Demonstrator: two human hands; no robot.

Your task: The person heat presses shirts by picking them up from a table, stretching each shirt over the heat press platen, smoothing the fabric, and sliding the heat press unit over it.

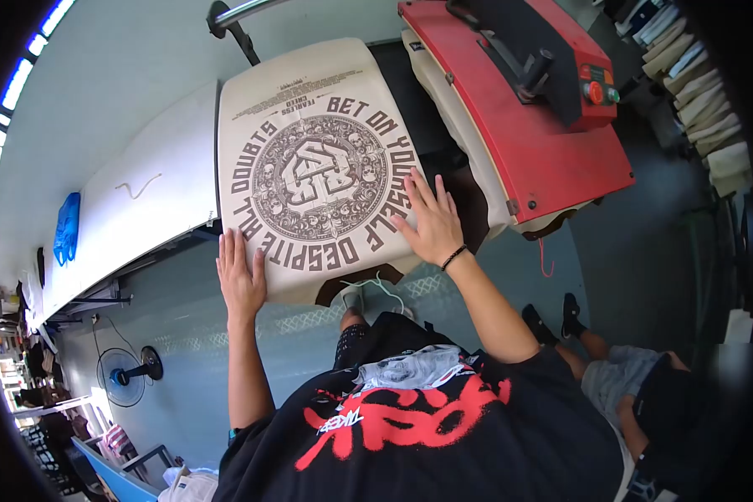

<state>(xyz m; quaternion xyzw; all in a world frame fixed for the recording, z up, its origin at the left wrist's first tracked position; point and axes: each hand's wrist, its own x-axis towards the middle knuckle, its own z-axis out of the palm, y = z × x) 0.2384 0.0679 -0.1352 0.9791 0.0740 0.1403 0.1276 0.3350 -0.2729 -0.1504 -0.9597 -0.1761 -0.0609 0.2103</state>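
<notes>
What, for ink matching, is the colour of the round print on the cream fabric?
The round print is dark brown; best in head view.

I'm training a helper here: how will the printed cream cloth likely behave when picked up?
The printed cream cloth will probably sag rather than hold its shape, judging by its soft, curving lower edge. It looks thin, so probably light. Spread flat under the left hand and right hand, it might wrinkle if pushed.

Garment (318,176): "BET ON YOURSELF DESPITE ALL DOUBTS"; "FEARLESS CREED".
</notes>
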